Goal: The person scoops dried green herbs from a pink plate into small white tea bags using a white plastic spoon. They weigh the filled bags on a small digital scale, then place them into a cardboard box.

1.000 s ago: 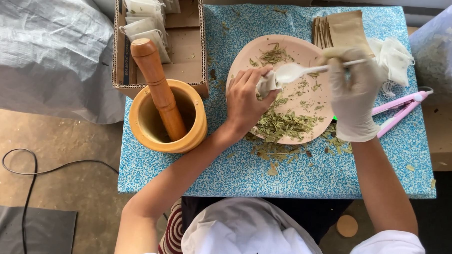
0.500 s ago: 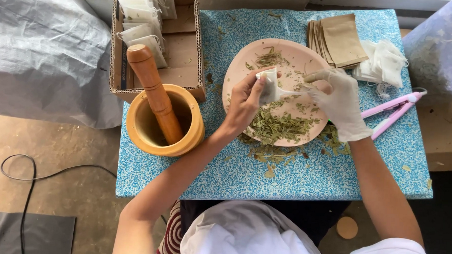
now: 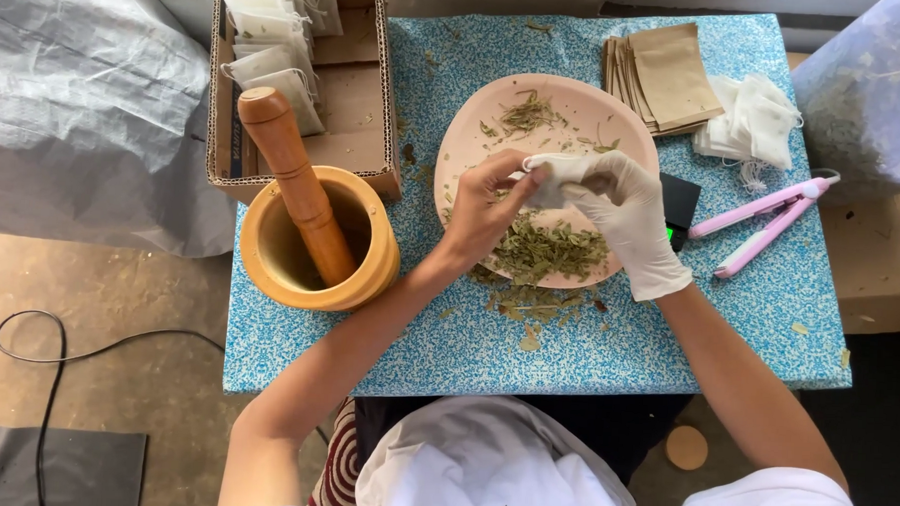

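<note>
Two hands meet over a round pink plate [image 3: 615, 109] near the middle of a blue speckled surface [image 3: 447, 343]. Far left, a crumpled grey plastic sheet [image 3: 86, 101] lies on the floor. Next, an open cardboard box [image 3: 361, 90] holds small white filter bags, and just in front of it stands a wooden mortar [image 3: 270, 262] with a wooden pestle [image 3: 293, 183] leaning inside. The bare left hand [image 3: 486, 209] and the white-gloved right hand [image 3: 626, 219] each pinch a small white filter bag [image 3: 552, 177], grip clamped on it, just above the dried green herb leaves [image 3: 550, 249] heaped on the plate. Farther right lie a stack of brown paper pouches [image 3: 671, 76], a pile of white bags [image 3: 759, 119] and a pink sealing tong [image 3: 765, 219].
</note>
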